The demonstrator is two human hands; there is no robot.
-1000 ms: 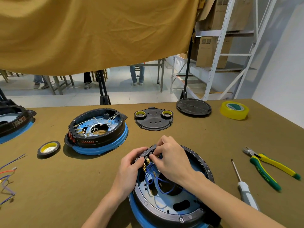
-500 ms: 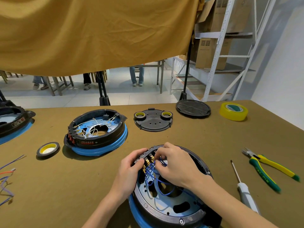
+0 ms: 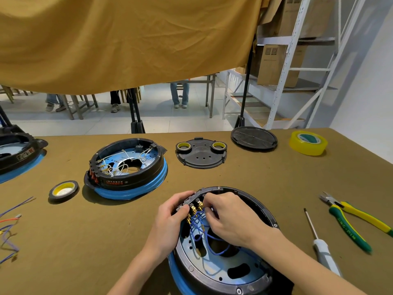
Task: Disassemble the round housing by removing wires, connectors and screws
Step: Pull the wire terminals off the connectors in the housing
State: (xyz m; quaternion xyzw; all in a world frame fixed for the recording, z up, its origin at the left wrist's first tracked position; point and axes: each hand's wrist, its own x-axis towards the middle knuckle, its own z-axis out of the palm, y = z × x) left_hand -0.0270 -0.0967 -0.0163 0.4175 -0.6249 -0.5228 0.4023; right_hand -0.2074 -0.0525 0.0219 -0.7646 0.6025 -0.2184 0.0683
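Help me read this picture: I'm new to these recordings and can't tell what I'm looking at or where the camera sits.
There is no robot here. A person wears a camera on the head, so the single view looks forward and down at their own two bare hands on a table covered in brown cloth.

The left hand grips the rim of a round black and blue housing. The right hand reaches inside, fingers curled among blue wires at brass connectors; exactly what it pinches is hidden.

Around it lie a second housing with white wires, loose wires, a black tape roll, a yellow tape roll, two dark covers, a screwdriver and pliers.
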